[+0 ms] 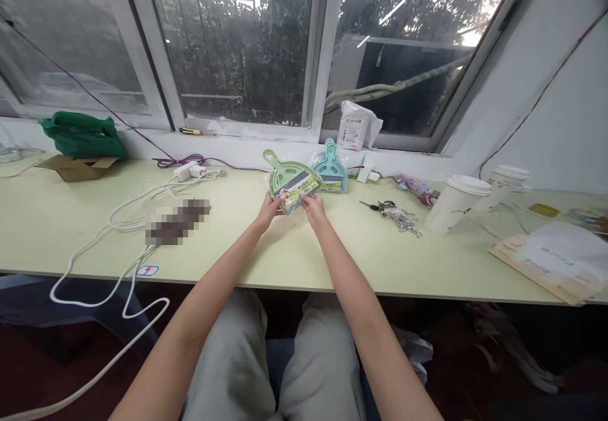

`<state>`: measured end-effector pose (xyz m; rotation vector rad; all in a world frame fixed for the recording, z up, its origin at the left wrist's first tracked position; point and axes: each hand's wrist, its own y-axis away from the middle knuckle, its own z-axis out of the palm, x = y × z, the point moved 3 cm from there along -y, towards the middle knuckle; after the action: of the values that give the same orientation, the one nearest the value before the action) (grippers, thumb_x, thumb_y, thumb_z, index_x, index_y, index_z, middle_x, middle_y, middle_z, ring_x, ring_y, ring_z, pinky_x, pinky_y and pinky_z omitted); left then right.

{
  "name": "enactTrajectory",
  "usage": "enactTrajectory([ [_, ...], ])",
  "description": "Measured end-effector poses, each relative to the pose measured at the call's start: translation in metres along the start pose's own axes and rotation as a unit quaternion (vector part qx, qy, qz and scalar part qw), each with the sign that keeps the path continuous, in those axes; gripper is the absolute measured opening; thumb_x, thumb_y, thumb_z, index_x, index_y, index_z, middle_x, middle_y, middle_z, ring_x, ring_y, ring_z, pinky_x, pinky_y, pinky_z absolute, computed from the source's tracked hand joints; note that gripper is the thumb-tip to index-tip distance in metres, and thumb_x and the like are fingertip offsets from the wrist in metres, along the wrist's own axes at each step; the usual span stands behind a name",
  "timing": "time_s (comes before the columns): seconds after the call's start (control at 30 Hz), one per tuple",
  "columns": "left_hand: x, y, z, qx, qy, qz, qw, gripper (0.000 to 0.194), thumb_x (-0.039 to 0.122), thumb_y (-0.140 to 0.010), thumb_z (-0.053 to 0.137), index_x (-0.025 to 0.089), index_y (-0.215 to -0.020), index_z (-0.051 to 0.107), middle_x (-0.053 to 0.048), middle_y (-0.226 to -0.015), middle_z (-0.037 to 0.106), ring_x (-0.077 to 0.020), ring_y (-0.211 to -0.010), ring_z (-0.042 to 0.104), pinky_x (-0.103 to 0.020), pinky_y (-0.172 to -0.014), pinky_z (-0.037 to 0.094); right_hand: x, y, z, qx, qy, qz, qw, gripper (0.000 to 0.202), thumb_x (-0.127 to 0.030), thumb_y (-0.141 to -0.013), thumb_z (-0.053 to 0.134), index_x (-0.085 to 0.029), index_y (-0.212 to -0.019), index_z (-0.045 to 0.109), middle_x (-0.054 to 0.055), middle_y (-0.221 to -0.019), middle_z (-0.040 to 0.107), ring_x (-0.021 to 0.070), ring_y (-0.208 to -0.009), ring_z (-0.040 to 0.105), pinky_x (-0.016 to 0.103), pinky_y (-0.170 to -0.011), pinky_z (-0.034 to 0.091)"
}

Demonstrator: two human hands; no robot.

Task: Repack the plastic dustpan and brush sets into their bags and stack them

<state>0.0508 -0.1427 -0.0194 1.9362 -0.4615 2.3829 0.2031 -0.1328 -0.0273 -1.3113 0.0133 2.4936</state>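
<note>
Between my two hands is a green mini dustpan and brush set (pixel 291 177), wrapped in clear plastic with a yellow label. Its handle points up and to the left. My left hand (pixel 270 211) grips its lower left edge, and my right hand (pixel 313 207) pinches the lower right corner. Just behind it, against the wall below the window, stand several similar blue-green dustpan sets (pixel 332 168), partly hidden by the green one.
White cables (pixel 114 218) and a power strip (pixel 190 171) lie on the left of the table (pixel 370 263). A cardboard box (pixel 78 166) stands farther left. To the right are keys (pixel 396 215), paper cups (pixel 458 202) and a paper bag (pixel 551 259).
</note>
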Motion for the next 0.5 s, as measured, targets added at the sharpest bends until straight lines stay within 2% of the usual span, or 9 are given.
enactTrajectory([
  [0.07, 0.002, 0.0, -0.001, -0.01, 0.02, -0.005, 1.0, 0.05, 0.032, -0.067, 0.067, 0.023, -0.108, 0.04, -0.003, -0.107, 0.062, -0.0164, -0.08, 0.065, -0.035, -0.068, 0.057, -0.002, -0.001, -0.002, 0.011, 0.042, -0.016, 0.999, 0.023, -0.019, -0.062, 0.075, -0.018, -0.079, 0.059, -0.001, -0.072, 0.069, 0.0145, -0.073, 0.067, 0.031, -0.076, 0.058],
  [0.13, 0.004, -0.001, -0.004, -0.026, 0.052, -0.017, 0.998, 0.05, 0.029, -0.067, 0.065, 0.023, -0.11, 0.041, -0.004, -0.105, 0.064, -0.0188, -0.082, 0.067, -0.038, -0.071, 0.058, -0.008, 0.0, -0.003, 0.033, 0.113, -0.053, 0.992, 0.02, -0.033, -0.07, 0.071, -0.017, -0.079, 0.061, 0.001, -0.076, 0.069, 0.0151, -0.074, 0.067, 0.032, -0.077, 0.057],
  [0.2, 0.007, -0.004, -0.01, -0.031, 0.081, -0.025, 0.996, 0.049, 0.026, -0.066, 0.063, 0.022, -0.111, 0.043, -0.004, -0.101, 0.065, -0.0204, -0.081, 0.068, -0.039, -0.071, 0.059, -0.017, 0.005, -0.001, 0.043, 0.212, -0.114, 0.97, 0.025, -0.043, -0.081, 0.059, -0.019, -0.083, 0.064, 0.004, -0.086, 0.069, 0.0178, -0.084, 0.066, 0.035, -0.082, 0.054],
  [0.23, 0.009, -0.006, -0.014, -0.026, 0.09, -0.024, 0.995, 0.048, 0.025, -0.066, 0.062, 0.021, -0.11, 0.044, -0.004, -0.099, 0.065, -0.0206, -0.08, 0.068, -0.039, -0.07, 0.059, -0.021, 0.009, 0.001, 0.035, 0.276, -0.152, 0.948, 0.026, -0.043, -0.086, 0.053, -0.02, -0.087, 0.065, 0.006, -0.094, 0.069, 0.0197, -0.094, 0.065, 0.038, -0.088, 0.052],
  [0.3, 0.011, -0.009, -0.024, -0.002, 0.1, -0.016, 0.995, 0.046, 0.025, -0.066, 0.059, 0.02, -0.11, 0.046, -0.004, -0.096, 0.066, -0.0197, -0.076, 0.068, -0.035, -0.064, 0.059, -0.029, 0.021, 0.009, -0.007, 0.424, -0.237, 0.874, 0.025, -0.034, -0.092, 0.046, -0.023, -0.097, 0.067, 0.009, -0.118, 0.063, 0.0228, -0.117, 0.054, 0.044, -0.103, 0.039],
  [0.37, 0.011, -0.014, -0.036, 0.037, 0.105, -0.004, 0.994, 0.044, 0.025, -0.066, 0.056, 0.019, -0.109, 0.048, -0.005, -0.093, 0.066, -0.018, -0.069, 0.067, -0.029, -0.055, 0.056, -0.032, 0.033, 0.018, -0.077, 0.567, -0.308, 0.76, 0.028, -0.02, -0.092, 0.044, -0.027, -0.11, 0.065, 0.007, -0.137, 0.052, 0.024, -0.134, 0.037, 0.049, -0.111, 0.023],
  [0.43, 0.009, -0.018, -0.048, 0.081, 0.104, -0.004, 0.991, 0.042, 0.024, -0.065, 0.055, 0.019, -0.107, 0.048, -0.004, -0.089, 0.065, -0.0161, -0.063, 0.065, -0.023, -0.045, 0.049, -0.032, 0.041, 0.021, -0.133, 0.665, -0.34, 0.651, 0.041, -0.01, -0.09, 0.043, -0.03, -0.121, 0.059, 0.005, -0.143, 0.046, 0.0246, -0.137, 0.03, 0.051, -0.111, 0.017],
  [0.47, 0.007, -0.021, -0.055, 0.101, 0.102, -0.01, 0.99, 0.042, 0.024, -0.065, 0.054, 0.02, -0.107, 0.048, -0.004, -0.087, 0.065, -0.0153, -0.06, 0.065, -0.021, -0.041, 0.046, -0.032, 0.042, 0.019, -0.143, 0.698, -0.341, 0.613, 0.044, -0.008, -0.089, 0.042, -0.03, -0.124, 0.057, 0.007, -0.141, 0.048, 0.0256, -0.135, 0.031, 0.052, -0.11, 0.017],
  [0.5, 0.005, -0.023, -0.061, 0.118, 0.1, -0.019, 0.988, 0.042, 0.024, -0.065, 0.054, 0.02, -0.107, 0.048, -0.003, -0.086, 0.064, -0.0148, -0.058, 0.064, -0.02, -0.039, 0.042, -0.033, 0.041, 0.017, -0.14, 0.722, -0.335, 0.589, 0.044, -0.008, -0.089, 0.043, -0.028, -0.125, 0.056, 0.009, -0.138, 0.05, 0.0272, -0.133, 0.034, 0.053, -0.108, 0.019],
])
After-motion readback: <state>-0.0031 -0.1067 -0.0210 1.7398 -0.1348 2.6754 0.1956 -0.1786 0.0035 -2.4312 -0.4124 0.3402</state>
